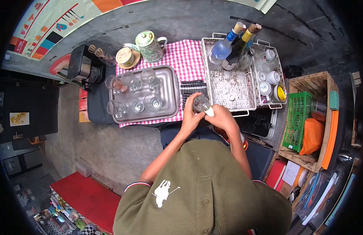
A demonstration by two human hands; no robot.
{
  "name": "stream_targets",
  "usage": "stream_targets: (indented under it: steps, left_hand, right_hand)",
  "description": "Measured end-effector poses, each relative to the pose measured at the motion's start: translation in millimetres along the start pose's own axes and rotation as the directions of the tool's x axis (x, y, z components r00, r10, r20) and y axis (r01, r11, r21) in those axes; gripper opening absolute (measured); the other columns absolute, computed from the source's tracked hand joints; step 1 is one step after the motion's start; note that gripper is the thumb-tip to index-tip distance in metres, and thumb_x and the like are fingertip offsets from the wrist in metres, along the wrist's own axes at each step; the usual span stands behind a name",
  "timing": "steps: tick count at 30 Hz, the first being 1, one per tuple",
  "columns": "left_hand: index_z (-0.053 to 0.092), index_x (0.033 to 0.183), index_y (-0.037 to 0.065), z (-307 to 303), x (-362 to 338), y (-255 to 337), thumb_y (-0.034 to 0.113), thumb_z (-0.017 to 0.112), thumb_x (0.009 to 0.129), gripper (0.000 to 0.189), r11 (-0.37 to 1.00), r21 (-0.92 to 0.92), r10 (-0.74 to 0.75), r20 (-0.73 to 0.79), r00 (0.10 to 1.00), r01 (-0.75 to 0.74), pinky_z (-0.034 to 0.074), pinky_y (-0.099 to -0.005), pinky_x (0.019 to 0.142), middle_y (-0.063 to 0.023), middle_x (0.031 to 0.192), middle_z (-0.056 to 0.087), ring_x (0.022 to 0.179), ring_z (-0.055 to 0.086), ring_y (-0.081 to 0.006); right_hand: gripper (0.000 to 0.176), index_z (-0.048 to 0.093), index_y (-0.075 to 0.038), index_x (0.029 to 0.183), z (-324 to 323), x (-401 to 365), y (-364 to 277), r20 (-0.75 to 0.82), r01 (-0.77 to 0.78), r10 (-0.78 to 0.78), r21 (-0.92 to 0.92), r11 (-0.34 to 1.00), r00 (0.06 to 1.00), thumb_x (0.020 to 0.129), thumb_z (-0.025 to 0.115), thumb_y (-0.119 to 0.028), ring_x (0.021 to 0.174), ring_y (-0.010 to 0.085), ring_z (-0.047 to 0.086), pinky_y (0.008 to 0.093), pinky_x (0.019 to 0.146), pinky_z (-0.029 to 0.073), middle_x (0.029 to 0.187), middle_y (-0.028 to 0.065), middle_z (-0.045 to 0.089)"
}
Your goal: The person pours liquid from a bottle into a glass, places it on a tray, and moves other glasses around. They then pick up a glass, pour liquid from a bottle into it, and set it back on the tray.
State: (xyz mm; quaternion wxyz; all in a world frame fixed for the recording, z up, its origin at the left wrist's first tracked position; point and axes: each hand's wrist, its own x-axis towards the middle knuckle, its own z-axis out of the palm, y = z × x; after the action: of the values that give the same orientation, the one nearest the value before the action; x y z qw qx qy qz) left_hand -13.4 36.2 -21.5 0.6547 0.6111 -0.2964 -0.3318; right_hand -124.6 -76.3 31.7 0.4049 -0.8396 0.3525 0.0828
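My left hand curls its fingers around the side of a round clear glass, held close in front of my body. On the other side, my right hand pinches a small white piece against the glass; what kind of thing it is I cannot tell. Just beyond the hands lies a folded dark checked cloth. Left of them a metal tray carries several stemmed glasses.
A white wire rack holds bottles and a small white cap. Beside it, another rack contains lidded jars. A green patterned pitcher and a lidded cup stand behind the tray. At right is a wooden crate.
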Motion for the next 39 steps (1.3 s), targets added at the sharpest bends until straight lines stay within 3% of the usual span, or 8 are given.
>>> stream_targets:
  steps: [7, 16, 19, 25, 31, 39]
  left_hand:
    - [0.052, 0.135, 0.006, 2, 1, -2, -0.009, 0.063, 0.067, 0.071, 0.992, 0.105, 0.066, 0.009, 0.998, -0.067, 0.046, -0.0314, 0.099, -0.0099, 0.133, 0.05, 0.126, 0.052, -0.0232]
    - [0.052, 0.133, 0.004, 8, -3, -12, -0.008, 0.063, 0.066, 0.069, 0.998, 0.032, 0.061, -0.012, 0.998, -0.061, 0.043, -0.0349, 0.105, -0.0124, 0.132, 0.05, 0.127, 0.051, -0.0266]
    - [0.049, 0.137, 0.005, 6, -3, -16, -0.011, 0.061, 0.067, 0.073, 0.994, 0.09, 0.057, 0.037, 0.998, -0.06, 0.044, -0.0331, 0.103, -0.009, 0.133, 0.047, 0.125, 0.049, -0.0223]
    - [0.049, 0.136, 0.005, 7, -4, -16, -0.012, 0.061, 0.067, 0.073, 0.989, 0.113, 0.087, 0.047, 0.995, -0.092, 0.045, -0.0322, 0.102, -0.009, 0.132, 0.048, 0.125, 0.05, -0.0215]
    - [0.05, 0.135, 0.005, 9, -5, -29, -0.014, 0.063, 0.067, 0.073, 0.997, 0.02, 0.078, 0.025, 0.997, -0.079, 0.045, -0.0328, 0.103, -0.0086, 0.132, 0.047, 0.124, 0.051, -0.0212]
    - [0.051, 0.134, 0.006, 9, -3, -27, -0.013, 0.062, 0.066, 0.072, 0.99, 0.107, 0.088, 0.042, 0.995, -0.092, 0.045, -0.0321, 0.102, -0.009, 0.131, 0.047, 0.123, 0.052, -0.021]
  right_hand:
    - [0.037, 0.068, 0.007, 0.085, 0, -1, 4, -0.012, -0.022, 0.022, -0.039, 0.999, 1.0, 0.073, 0.074, -0.028, 0.086, 0.0451, 0.068, 0.0498, 0.076, 0.053, 0.083, 0.0303, 0.067]
    - [0.036, 0.069, 0.006, 0.086, 8, 2, 18, 0.002, -0.004, 0.004, -0.023, 1.0, 1.0, 0.073, 0.074, -0.027, 0.086, 0.0443, 0.068, 0.0494, 0.077, 0.053, 0.083, 0.0303, 0.067]
    - [0.035, 0.069, 0.006, 0.086, 7, 1, 18, 0.01, -0.014, 0.014, -0.039, 0.999, 1.0, 0.073, 0.074, -0.026, 0.085, 0.0439, 0.069, 0.0489, 0.077, 0.053, 0.082, 0.03, 0.067]
    - [0.036, 0.07, 0.005, 0.087, 5, 1, 18, 0.045, -0.034, 0.036, -0.042, 0.999, 0.998, 0.072, 0.074, -0.027, 0.084, 0.0433, 0.069, 0.0483, 0.077, 0.054, 0.082, 0.0292, 0.068]
    - [0.035, 0.071, 0.004, 0.087, 7, 2, 19, 0.067, -0.046, 0.049, -0.043, 0.998, 0.997, 0.071, 0.074, -0.027, 0.084, 0.0429, 0.069, 0.0479, 0.077, 0.054, 0.082, 0.029, 0.068]
    - [0.036, 0.07, 0.007, 0.086, 4, 5, 23, 0.107, -0.057, 0.06, -0.036, 0.998, 0.992, 0.071, 0.074, -0.026, 0.082, 0.0433, 0.07, 0.0476, 0.076, 0.055, 0.079, 0.0304, 0.067]
